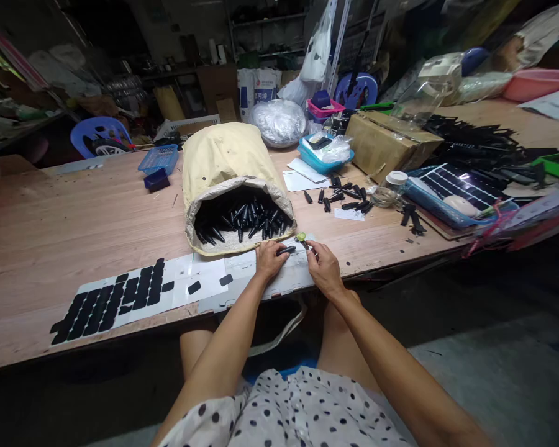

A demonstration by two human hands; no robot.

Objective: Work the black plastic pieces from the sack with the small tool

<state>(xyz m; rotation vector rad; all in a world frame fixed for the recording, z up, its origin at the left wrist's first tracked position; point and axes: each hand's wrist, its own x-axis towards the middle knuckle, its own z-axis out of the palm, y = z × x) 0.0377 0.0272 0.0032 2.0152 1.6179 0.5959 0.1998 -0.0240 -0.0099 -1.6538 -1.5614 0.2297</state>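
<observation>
My left hand [269,259] is closed on a black tapered plastic piece [286,250], whose tip points to the right. Close beside it, my right hand [323,266] pinches a small tool with a round yellow-green end [300,237]; its exact kind is too small to tell. Both hands rest over a light grey cardboard sheet [286,278] at the table's front edge. Just behind them lies a cream woven sack [228,152] on its side, mouth toward me, with many black tapered pieces [246,214] inside.
Left of my hands, black rounded-square pads [107,304] lie in rows on white paper. More black pieces [349,194] are scattered right of the sack, near a cardboard box [391,139] and a blue tray [456,198]. A blue basket [159,159] stands behind left.
</observation>
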